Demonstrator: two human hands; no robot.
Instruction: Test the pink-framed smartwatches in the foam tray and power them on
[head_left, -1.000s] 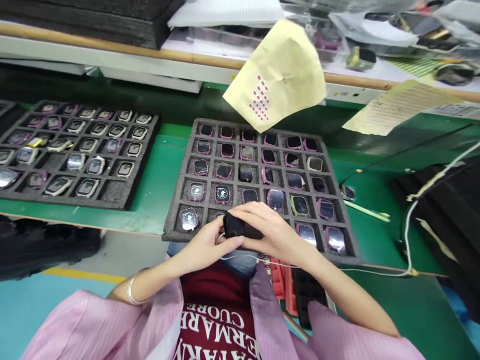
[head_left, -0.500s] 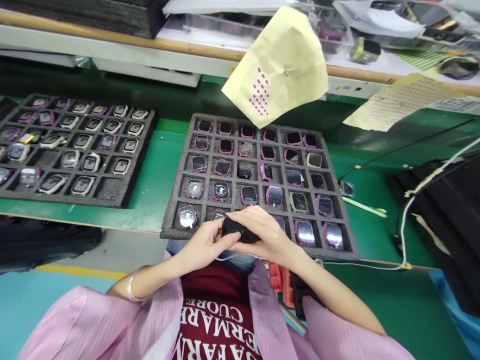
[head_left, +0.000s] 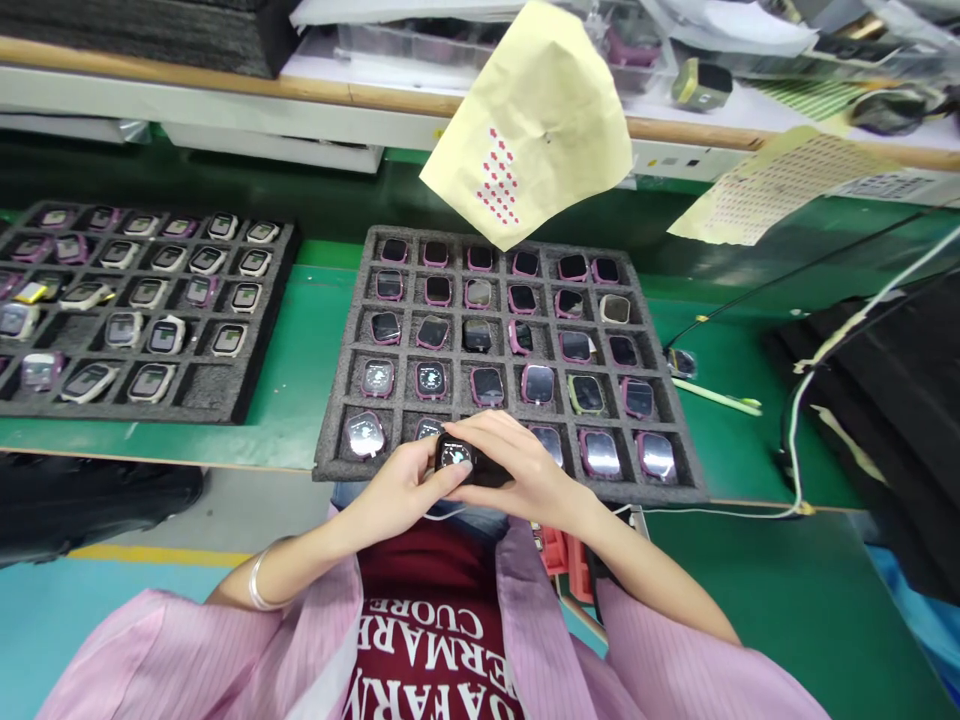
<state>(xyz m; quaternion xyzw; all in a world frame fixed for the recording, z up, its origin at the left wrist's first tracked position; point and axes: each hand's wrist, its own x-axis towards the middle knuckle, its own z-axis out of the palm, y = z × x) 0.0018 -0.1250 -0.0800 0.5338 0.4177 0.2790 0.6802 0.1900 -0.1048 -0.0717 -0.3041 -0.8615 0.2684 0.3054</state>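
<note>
Both hands meet over the front edge of a grey foam tray point(head_left: 667, 492) full of smartwatches in pink-purple cases. Between them is a black smartwatch point(head_left: 450, 450) with its screen lit, showing a dial. My left hand point(head_left: 405, 485) closes on its near left side, the thumb pressed by the screen. My right hand point(head_left: 529, 470) is curled over the right side, fingers bent around a dark part that runs on from the watch. Whether that part is a separate piece cannot be made out. Some watches in the tray's front row show lit dials, such as a purple-cased watch point(head_left: 365, 435).
A second foam tray point(head_left: 202, 405) with white and purple watches lies to the left. Yellow sticker sheets point(head_left: 555, 110) hang from the shelf edge point(head_left: 337, 92). On the right are a white cable point(head_left: 802, 440), a light green strip point(head_left: 716, 397) and stacked black foam point(head_left: 862, 370).
The watch's screen has gone from dark to a lit dial. Both hands keep their grip at nearly the same spot. The whole view has shifted slightly.
</note>
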